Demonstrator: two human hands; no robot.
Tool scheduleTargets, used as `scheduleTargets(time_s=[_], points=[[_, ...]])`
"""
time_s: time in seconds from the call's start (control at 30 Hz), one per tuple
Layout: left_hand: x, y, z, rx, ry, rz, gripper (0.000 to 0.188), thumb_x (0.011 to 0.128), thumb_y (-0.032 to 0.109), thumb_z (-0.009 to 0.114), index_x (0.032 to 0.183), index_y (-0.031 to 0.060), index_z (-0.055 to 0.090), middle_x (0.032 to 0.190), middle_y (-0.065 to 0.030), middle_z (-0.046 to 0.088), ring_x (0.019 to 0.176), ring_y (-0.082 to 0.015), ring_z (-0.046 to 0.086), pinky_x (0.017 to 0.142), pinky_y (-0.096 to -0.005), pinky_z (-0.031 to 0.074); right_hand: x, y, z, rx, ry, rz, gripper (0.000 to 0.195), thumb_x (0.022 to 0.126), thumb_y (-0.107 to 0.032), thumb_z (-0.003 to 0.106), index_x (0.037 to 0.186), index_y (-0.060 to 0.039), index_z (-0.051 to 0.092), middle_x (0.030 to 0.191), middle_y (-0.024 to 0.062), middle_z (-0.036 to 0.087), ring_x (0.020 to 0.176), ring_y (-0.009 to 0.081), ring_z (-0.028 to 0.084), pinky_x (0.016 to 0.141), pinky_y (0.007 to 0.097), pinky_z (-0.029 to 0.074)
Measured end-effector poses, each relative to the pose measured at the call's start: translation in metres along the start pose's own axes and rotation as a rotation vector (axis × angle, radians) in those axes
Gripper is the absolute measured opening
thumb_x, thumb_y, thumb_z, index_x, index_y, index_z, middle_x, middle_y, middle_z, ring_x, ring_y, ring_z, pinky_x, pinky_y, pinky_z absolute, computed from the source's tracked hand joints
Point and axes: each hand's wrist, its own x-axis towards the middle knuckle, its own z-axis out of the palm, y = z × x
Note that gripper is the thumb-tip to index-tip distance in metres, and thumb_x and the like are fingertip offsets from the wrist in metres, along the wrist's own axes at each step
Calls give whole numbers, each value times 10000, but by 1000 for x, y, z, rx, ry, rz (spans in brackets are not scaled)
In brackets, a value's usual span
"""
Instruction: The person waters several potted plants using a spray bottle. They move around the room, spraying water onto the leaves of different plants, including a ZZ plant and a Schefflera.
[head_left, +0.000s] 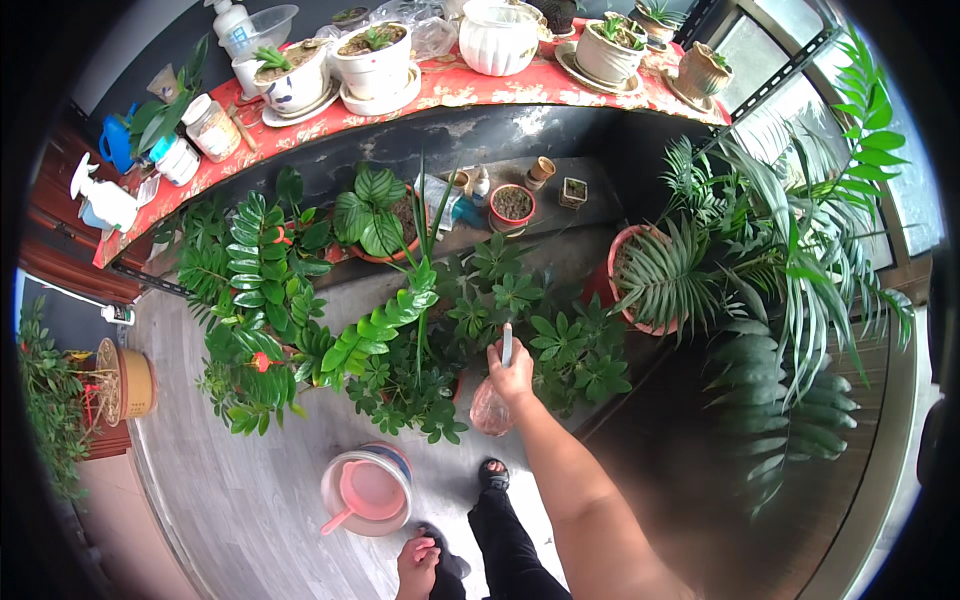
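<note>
My right hand grips a spray bottle by its neck. Its body is see-through and pinkish, and its pale spray head points away from me. Right in front of the nozzle are the dark green leaves of a potted umbrella plant. More of the same foliage spreads to the right of my hand. Low in the picture, my left hand hangs near my leg with its fingers curled and nothing visible in it. A bucket stands on the floor ahead of it, with a pink dipper inside.
A glossy ZZ plant crowds the left. Palm fronds reach in from the right beside a window. Behind, a shelf with a red floral cloth bears several white pots and a white spray bottle. Grey wood-look flooring lies below.
</note>
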Motion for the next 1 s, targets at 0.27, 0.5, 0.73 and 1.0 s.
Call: scheduleTargets(time_s=[0.27, 0.5, 0.73, 1.0], points=[[35, 46, 28, -69, 1, -111, 170, 838, -9, 588, 1001, 20, 549, 970, -82, 591, 833, -174, 623, 704, -275, 518, 24, 5, 11, 82, 36, 56, 199, 774, -191, 694, 854, -25, 619, 715, 99, 639, 664, 192, 619, 664, 331, 492], [72, 41, 23, -112, -41, -160, 162, 848, -9, 583, 1000, 39, 557, 964, -73, 589, 827, -168, 613, 707, -275, 510, 42, -5, 11, 32, 38, 39, 176, 797, -181, 671, 847, -25, 609, 705, 111, 631, 649, 229, 616, 638, 342, 489], [88, 44, 4, -117, -56, -161, 161, 854, -24, 580, 1001, 37, 560, 953, -71, 595, 812, -160, 616, 697, -264, 518, 45, -24, 36, -21, -103, -16, 206, 778, -179, 695, 884, -27, 606, 758, 129, 640, 684, 261, 629, 673, 360, 493], [101, 49, -6, -127, -34, -176, 155, 851, -25, 583, 991, 38, 563, 943, -76, 603, 800, -164, 625, 684, -263, 519, 74, -37, 88, -268, -303, 39, 272, 769, -260, 653, 947, -58, 614, 897, 200, 659, 889, 384, 622, 818, 449, 491]])
